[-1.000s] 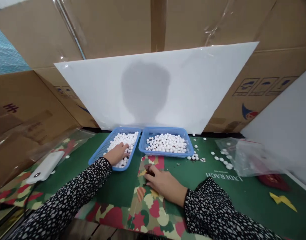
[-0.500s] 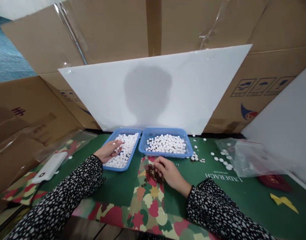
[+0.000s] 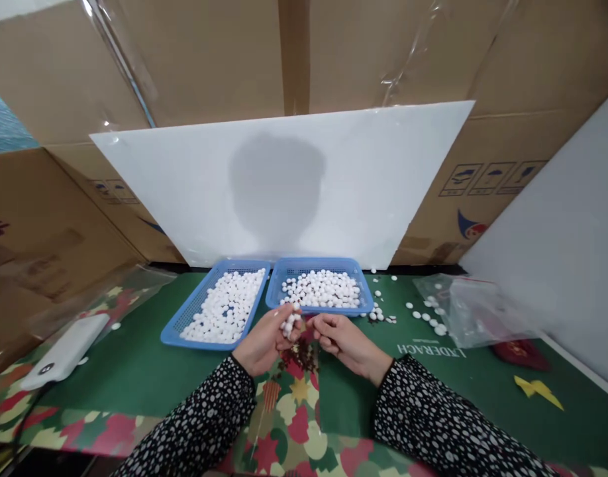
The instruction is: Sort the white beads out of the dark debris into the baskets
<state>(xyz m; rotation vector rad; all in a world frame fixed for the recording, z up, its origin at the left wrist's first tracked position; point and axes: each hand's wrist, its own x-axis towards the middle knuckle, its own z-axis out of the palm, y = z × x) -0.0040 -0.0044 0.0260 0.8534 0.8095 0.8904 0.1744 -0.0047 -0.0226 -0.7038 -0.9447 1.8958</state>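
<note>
My left hand is curled around several small white pieces near the middle of the table, palm turned up. Close on its right is my right hand, its thumb and fingertips pinched together; what they hold, if anything, is too small to make out. Under and between the hands lies a heap of dark reddish-brown bits. Two blue baskets stand behind: the left basket and the right basket both contain many white pieces, with some dark bits among those in the right one.
Loose white pieces and a clear plastic bag lie at the right, with a dark red item and yellow scraps nearby. A white device with a cable is at the left. Cardboard and a white board stand behind.
My left hand has moved right, from over the left basket to beside my right hand, with white pieces in it. My right hand has stayed near the dark heap. The view has shifted slightly.
</note>
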